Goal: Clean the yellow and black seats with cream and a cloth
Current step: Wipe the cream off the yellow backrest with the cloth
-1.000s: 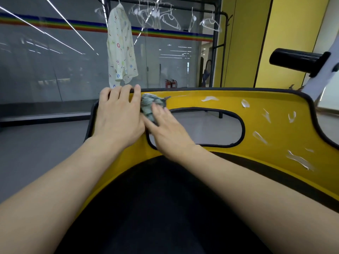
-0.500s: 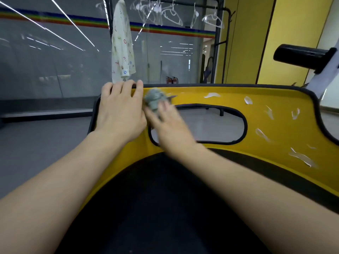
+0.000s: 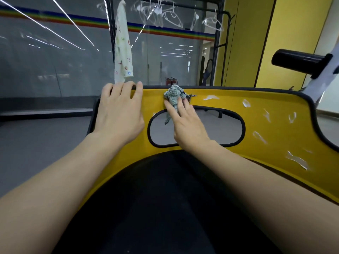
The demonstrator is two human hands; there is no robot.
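1. My right hand's fingers (image 3: pixel 183 107) lie flat and extended, pressing the crumpled cloth (image 3: pixel 174 97) against the yellow seat back (image 3: pixel 275 136), just above its oval cutout (image 3: pixel 211 125).
2. My left hand (image 3: pixel 120 114) is spread open, fingertips hooked over the black top edge (image 3: pixel 238 88), bracing and gripping nothing else.
3. I judge this as mid-wipe on the upper band; the black cushion (image 3: pixel 156 208) looks untouched.
4. Cream dabs (image 3: pixel 246 103) sit unspread to the right. Next I should sweep the cloth rightward through them, keeping even pressure.
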